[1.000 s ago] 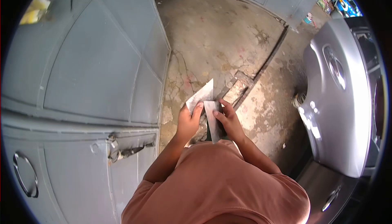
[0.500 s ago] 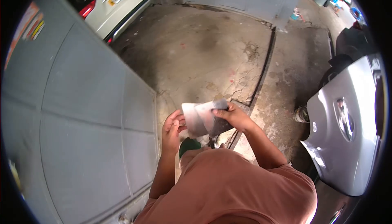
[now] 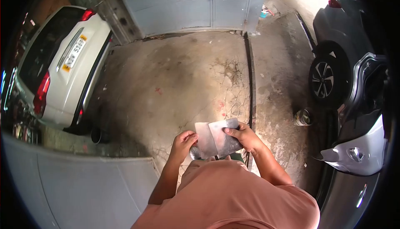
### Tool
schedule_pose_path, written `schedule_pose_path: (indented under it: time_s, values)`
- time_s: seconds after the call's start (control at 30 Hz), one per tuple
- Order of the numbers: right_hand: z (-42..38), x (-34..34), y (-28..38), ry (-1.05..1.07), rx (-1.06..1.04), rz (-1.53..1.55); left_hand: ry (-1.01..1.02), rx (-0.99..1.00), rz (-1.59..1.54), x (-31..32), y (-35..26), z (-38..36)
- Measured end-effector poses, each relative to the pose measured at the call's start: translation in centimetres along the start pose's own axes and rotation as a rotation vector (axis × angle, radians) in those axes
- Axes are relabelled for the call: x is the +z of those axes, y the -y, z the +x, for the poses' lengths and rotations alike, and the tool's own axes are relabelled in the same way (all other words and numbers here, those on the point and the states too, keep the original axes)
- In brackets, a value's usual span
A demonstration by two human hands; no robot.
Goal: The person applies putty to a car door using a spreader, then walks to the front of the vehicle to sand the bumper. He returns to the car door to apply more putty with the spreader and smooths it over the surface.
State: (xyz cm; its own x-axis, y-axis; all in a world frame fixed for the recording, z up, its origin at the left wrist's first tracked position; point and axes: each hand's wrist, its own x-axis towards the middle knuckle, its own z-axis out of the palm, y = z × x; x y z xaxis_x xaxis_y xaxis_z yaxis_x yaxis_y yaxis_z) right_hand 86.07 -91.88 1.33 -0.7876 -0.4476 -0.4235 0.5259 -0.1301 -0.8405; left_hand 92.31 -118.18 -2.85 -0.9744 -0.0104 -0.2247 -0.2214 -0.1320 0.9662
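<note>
Currently, a grey sheet (image 3: 216, 138) is being pinched at lower centre of the frame: the right hand (image 3: 246, 137) is closed on its upper edge, the left hand (image 3: 183, 144) on its lower corner. A tear or a drop onto the cracked concrete floor (image 3: 187, 83) is being risked.

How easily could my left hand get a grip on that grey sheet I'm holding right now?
Probably easily. The left hand already touches the lower left edge of the grey sheet, which the right hand holds by its right side. Nothing lies between them.
</note>
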Motion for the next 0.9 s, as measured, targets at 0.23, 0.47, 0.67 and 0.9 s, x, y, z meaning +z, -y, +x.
schedule_pose_path:
  time_s: [0.23,0.47,0.67,0.9]
  values:
    - [5.6,-2.9,2.8,-0.354,-0.074,0.314,0.473,0.095,0.370,-0.7,-5.7,15.4]
    - [13.4,-12.4,6.5,-0.655,-0.204,0.550,0.348,0.031,0.514,0.8,-7.3,30.1]
    - [23.0,-21.5,14.3,-0.661,-0.222,0.543,0.083,0.500,1.026,2.6,-7.9,45.9]
    - [29.6,-29.1,24.9,-0.612,-0.297,0.604,0.035,0.357,0.850,8.1,-9.8,59.3]
